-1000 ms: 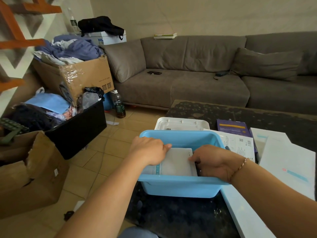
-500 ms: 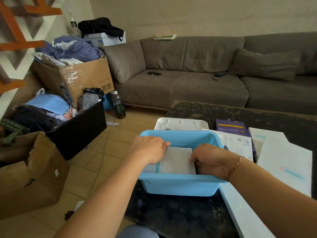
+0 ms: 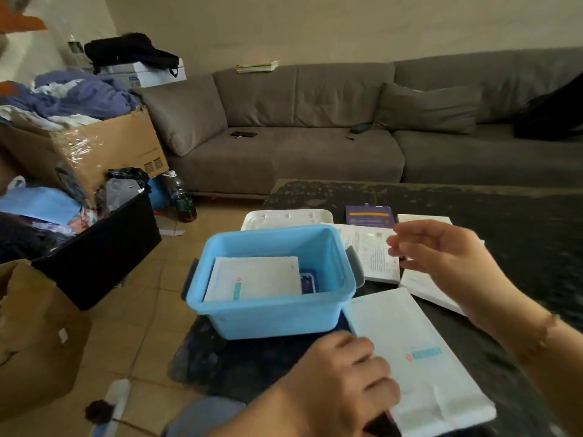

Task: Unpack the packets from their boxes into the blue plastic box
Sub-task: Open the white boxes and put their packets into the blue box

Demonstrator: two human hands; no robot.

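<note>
Flat white packet [image 3: 252,279] inside smooth, rounded blue plastic box [image 3: 274,313].

Head view looks down, close over the table [image 3: 520,222]; sofa [image 3: 315,127] beyond.

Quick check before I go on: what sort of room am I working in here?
Most likely a home living room, mid-move or mid-sorting. A long grey sofa runs along the wall, a dark low table carries the blue plastic box, and cardboard boxes of clothes stand on the tiled floor.

Grey sectional sofa [image 3: 315,137] along far beige wall [image 3: 315,23]; tan tiled floor [image 3: 138,310] left; dark stone-patterned table [image 3: 473,209] near right.
</note>
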